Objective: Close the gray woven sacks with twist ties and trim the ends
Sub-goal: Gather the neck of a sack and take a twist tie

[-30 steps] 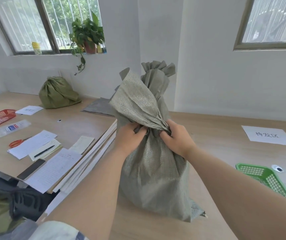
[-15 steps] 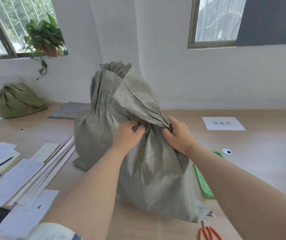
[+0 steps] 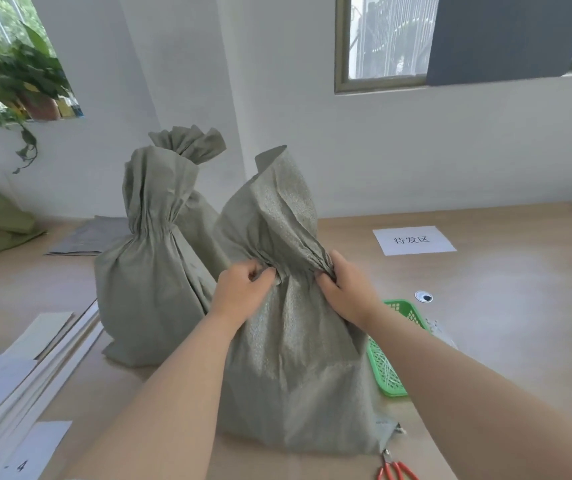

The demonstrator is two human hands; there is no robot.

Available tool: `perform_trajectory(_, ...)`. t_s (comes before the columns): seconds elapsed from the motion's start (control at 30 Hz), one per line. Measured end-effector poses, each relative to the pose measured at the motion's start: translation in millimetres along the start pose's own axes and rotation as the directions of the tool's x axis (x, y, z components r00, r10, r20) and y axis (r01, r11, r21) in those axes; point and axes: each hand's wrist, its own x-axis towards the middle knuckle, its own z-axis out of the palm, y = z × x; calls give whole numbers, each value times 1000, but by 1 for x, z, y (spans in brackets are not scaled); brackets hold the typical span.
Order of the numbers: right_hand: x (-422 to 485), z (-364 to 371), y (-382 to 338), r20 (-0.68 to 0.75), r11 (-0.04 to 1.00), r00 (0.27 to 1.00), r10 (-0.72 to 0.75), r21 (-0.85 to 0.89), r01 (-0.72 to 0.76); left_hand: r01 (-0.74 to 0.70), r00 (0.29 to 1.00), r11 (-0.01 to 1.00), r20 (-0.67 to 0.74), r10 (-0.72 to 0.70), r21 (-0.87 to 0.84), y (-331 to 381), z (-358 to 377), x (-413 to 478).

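Red-handled cutters (image 3: 397, 471): flat on table (image 3: 502, 323), nearest edge.
Front gray sack (image 3: 295, 358): upright on table, centre; neck bunched, mouth flared above.
Left hand (image 3: 243, 294), right hand (image 3: 346, 292): fingers curled, gripping bunched neck from either side.
Green basket (image 3: 390, 372): just behind sack, right, partly hidden.
Second gray sack (image 3: 149, 271): upright, behind left; neck cinched.
Paper label (image 3: 412, 240): farther back, right.
Potted plant (image 3: 17, 74): on windowsill, far left.

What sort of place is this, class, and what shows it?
Probably a small packing or dispatch room: a gray woven sack gathered at its neck on a wooden table, a paper sign reading 待发区, and a green basket.
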Motion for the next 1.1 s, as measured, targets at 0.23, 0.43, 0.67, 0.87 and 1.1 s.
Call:
perform_trajectory(0.23,14,19,5,-97,981,983,156,131,-143,54,984,993,177,-35,-108,-25,2,27)
perform_trajectory(0.43,22,25,-4,-111,937,967,230,294,-189,36,950,958,306,55,-284,-20,3,47)
perform_trajectory(0.67,30,31,-2,11,935,976,217,286,-211,-49,931,901,307,197,-431,-6,25,49)
perform_trajectory(0.87,30,30,9,92,983,991,93,147,-106,19,986,893,155,58,-450,10,47,34)
perform_trajectory(1.1,25,18,10,200,820,962,187,507,-265,-5,1000,910,-19,-3,-415,19,56,28)
